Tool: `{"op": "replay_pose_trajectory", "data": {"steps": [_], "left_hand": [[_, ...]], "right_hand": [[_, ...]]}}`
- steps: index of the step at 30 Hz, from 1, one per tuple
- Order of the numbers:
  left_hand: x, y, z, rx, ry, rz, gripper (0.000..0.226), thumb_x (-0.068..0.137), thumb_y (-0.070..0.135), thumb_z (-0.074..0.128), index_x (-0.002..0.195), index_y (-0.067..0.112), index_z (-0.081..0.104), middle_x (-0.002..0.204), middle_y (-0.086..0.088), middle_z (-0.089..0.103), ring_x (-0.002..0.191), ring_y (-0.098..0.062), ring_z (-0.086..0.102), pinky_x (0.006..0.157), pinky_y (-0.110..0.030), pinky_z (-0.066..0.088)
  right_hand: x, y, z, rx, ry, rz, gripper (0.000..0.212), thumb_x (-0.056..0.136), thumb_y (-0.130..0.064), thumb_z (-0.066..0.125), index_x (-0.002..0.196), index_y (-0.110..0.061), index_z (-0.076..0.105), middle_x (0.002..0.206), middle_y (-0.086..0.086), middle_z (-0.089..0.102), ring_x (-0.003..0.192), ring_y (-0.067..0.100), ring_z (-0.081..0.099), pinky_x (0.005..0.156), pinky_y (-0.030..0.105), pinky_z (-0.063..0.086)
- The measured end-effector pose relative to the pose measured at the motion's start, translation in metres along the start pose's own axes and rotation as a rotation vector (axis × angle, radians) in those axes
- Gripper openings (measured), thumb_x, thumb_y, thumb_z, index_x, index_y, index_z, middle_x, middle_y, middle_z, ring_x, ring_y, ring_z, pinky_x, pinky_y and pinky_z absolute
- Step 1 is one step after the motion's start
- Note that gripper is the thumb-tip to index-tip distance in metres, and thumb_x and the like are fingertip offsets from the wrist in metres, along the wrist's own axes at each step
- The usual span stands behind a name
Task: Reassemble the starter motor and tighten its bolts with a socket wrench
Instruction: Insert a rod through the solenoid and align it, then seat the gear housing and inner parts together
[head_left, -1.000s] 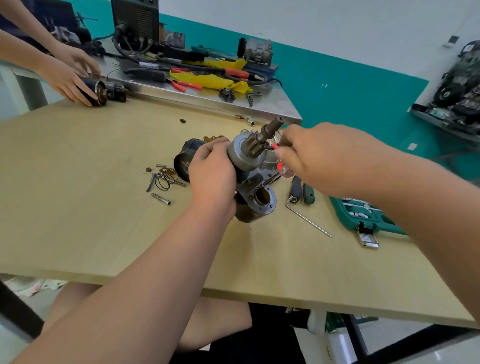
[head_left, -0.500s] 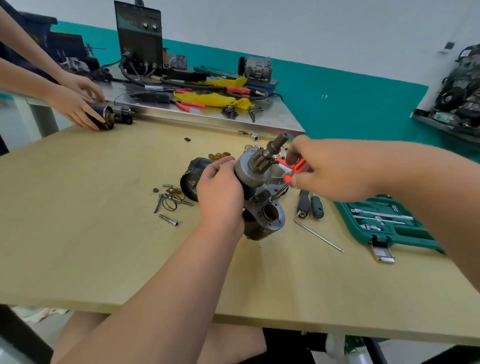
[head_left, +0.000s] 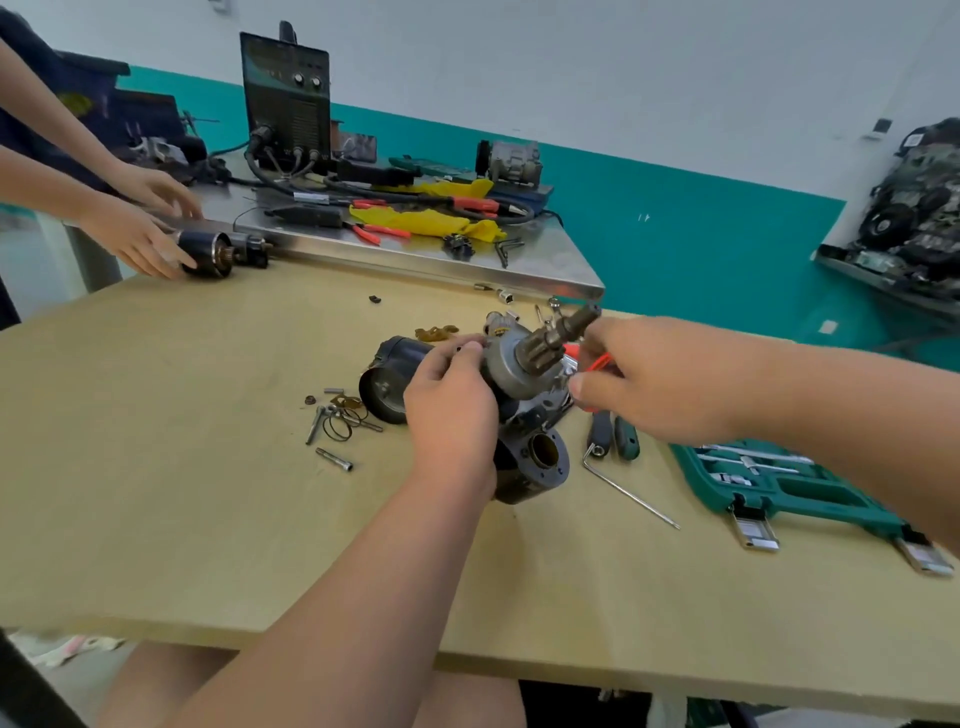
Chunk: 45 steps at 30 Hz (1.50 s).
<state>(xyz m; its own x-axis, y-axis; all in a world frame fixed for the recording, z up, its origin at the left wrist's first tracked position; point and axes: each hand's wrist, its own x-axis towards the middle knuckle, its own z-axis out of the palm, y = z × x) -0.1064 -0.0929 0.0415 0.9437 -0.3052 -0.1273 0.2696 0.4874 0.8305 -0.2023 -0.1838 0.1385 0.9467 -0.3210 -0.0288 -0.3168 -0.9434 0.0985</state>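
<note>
Steadying the starter motor (head_left: 514, 374) mid-table, with a red-handled tool (head_left: 597, 362) held at its shaft from the right.

The left hand (head_left: 452, 410) wraps its fingers round the motor's grey drive end, above the flanged housing (head_left: 540, 460) on the table (head_left: 156, 467). The black casing (head_left: 387, 379) lies just to the left. The pinion shaft (head_left: 569, 327) gives the long axis, tilted up and away toward the far right. Its tip therefore points at the right hand (head_left: 654, 384), the nearer hand to that end, which pinches the tool in curled fingers just beside the pinion teeth. Whether the tool's tip touches the shaft cannot be told. Loose bolts (head_left: 335, 460) lie to the near left and the socket set case (head_left: 779, 483) to the right, so bolting looks some way off.
</note>
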Motion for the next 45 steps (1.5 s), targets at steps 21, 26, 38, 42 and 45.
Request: {"op": "replay_pose_trajectory", "data": {"steps": [21,26,38,42,45], "left_hand": [[0.000,0.007,-0.001,0.022,0.093,-0.003,0.027,0.095,0.018,0.051,0.086,0.021,0.076,0.078,0.004,0.073,0.080,-0.016,0.068,0.068,-0.036,0.060],[0.009,0.019,-0.037,-0.035,0.143,0.080,0.025,0.095,0.015,0.050,0.083,0.020,0.072,0.063,0.013,0.069,0.062,-0.004,0.065,0.050,-0.020,0.050],[0.064,0.060,-0.122,-0.309,-0.019,-0.136,0.041,0.091,0.017,0.041,0.057,0.009,0.064,0.063,-0.012,0.057,0.051,-0.025,0.054,0.056,-0.030,0.048],[0.071,0.061,-0.143,-0.420,-0.095,-0.133,0.030,0.087,0.021,0.041,0.064,0.009,0.055,0.069,-0.016,0.056,0.059,-0.026,0.054,0.060,-0.035,0.050],[0.072,0.063,-0.149,-0.524,-0.144,-0.184,0.018,0.086,0.022,0.044,0.071,0.014,0.046,0.070,-0.012,0.049,0.061,-0.024,0.049,0.061,-0.036,0.048]], "right_hand": [[0.013,-0.003,0.013,0.142,0.355,0.133,0.039,0.099,-0.042,0.036,0.073,-0.019,0.053,0.073,0.001,0.059,0.069,0.019,0.053,0.061,0.032,0.043],[-0.002,0.037,0.068,0.573,0.380,0.402,0.037,0.098,-0.038,0.045,0.073,-0.016,0.061,0.062,0.004,0.055,0.056,0.018,0.047,0.051,0.028,0.030],[0.064,-0.050,0.098,0.264,0.335,0.029,0.028,0.092,-0.042,0.054,0.119,-0.034,0.052,0.109,-0.014,0.046,0.101,0.006,0.043,0.087,0.028,0.042],[0.108,-0.108,0.079,0.090,0.271,-0.337,0.034,0.097,-0.027,0.050,0.131,-0.026,0.044,0.126,-0.005,0.044,0.096,0.018,0.057,0.074,0.037,0.055],[0.129,-0.130,0.083,-0.183,0.178,-0.556,0.052,0.091,-0.016,0.057,0.139,-0.022,0.039,0.139,0.002,0.041,0.092,0.026,0.061,0.063,0.042,0.056]]}}
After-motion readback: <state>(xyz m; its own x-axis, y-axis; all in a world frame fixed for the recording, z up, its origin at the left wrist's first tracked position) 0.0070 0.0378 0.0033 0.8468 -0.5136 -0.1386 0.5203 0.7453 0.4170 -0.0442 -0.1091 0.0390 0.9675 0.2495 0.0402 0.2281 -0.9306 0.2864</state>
